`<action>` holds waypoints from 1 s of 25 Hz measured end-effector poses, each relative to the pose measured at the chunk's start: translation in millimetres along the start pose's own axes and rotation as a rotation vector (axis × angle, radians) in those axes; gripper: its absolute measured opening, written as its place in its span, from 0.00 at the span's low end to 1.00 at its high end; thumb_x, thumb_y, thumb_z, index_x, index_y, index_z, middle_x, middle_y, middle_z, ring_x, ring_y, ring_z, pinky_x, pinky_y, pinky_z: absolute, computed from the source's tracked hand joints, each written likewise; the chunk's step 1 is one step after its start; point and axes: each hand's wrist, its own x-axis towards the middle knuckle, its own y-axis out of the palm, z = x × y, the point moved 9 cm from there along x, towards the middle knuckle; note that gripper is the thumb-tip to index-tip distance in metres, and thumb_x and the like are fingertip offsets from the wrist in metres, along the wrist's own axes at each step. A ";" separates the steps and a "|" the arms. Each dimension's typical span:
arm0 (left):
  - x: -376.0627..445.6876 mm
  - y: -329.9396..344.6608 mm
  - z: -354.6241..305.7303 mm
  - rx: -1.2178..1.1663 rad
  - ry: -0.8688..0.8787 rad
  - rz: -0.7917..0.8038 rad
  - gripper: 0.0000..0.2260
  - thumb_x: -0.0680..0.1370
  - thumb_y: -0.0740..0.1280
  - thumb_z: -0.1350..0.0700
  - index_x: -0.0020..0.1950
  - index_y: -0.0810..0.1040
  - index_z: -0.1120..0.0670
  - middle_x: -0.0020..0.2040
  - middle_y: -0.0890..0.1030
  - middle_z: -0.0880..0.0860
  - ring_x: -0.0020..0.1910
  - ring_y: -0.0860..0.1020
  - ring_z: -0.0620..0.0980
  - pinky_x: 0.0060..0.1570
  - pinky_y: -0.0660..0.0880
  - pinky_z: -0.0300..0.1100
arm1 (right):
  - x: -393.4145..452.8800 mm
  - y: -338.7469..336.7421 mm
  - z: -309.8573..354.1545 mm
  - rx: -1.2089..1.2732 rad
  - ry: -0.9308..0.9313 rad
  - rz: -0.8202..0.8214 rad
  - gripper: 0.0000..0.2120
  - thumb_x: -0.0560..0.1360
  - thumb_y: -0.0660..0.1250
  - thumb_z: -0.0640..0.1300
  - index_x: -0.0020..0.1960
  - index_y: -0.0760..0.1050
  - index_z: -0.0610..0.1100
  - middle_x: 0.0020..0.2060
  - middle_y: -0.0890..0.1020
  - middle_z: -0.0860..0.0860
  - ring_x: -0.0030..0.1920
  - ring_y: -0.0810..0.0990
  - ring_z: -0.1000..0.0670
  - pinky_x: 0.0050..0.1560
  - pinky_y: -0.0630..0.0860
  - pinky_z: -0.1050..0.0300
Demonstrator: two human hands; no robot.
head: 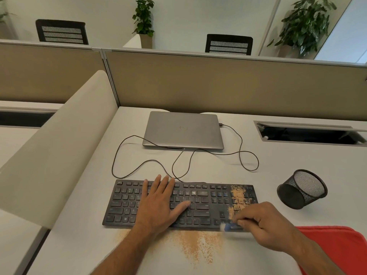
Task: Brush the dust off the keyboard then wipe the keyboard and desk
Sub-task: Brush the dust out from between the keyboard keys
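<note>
Pressing flat on the black keyboard [179, 203] in the middle of the desk [258, 175], the left hand [160, 201] has straight, spread fingers; the right hand [264, 225] pinches a blurry brush [231, 228] at the near right keys, by orange dust [237, 197]

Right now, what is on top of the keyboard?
On the keyboard: the left hand lying flat, orange dust over the number pad, and the right hand holding a blurred brush at its front edge. Keys under the hands are hidden.
</note>
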 end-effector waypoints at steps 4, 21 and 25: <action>0.3 0.4 -0.4 0.004 -0.001 0.006 0.50 0.67 0.29 0.20 0.82 0.45 0.46 0.83 0.47 0.47 0.81 0.40 0.48 0.77 0.36 0.57 | 0.4 0.8 -5.2 -0.044 0.037 -0.007 0.09 0.74 0.64 0.47 0.49 0.81 0.56 0.39 0.82 0.62 0.40 0.78 0.59 0.39 0.70 0.70; 0.0 -0.8 0.0 -0.012 0.005 -0.017 0.50 0.68 0.30 0.20 0.83 0.48 0.46 0.83 0.49 0.47 0.81 0.42 0.48 0.77 0.36 0.58 | -2.2 -14.9 -19.0 -0.130 0.118 -0.037 0.13 0.72 0.63 0.49 0.34 0.73 0.67 0.28 0.74 0.68 0.32 0.74 0.60 0.31 0.65 0.68; 0.5 0.2 0.0 -0.015 0.004 -0.014 0.49 0.68 0.30 0.20 0.83 0.48 0.46 0.83 0.50 0.47 0.81 0.42 0.48 0.77 0.36 0.57 | -1.1 -23.1 -21.8 -0.125 0.143 -0.140 0.08 0.74 0.63 0.49 0.46 0.80 0.60 0.31 0.74 0.71 0.33 0.74 0.65 0.33 0.64 0.73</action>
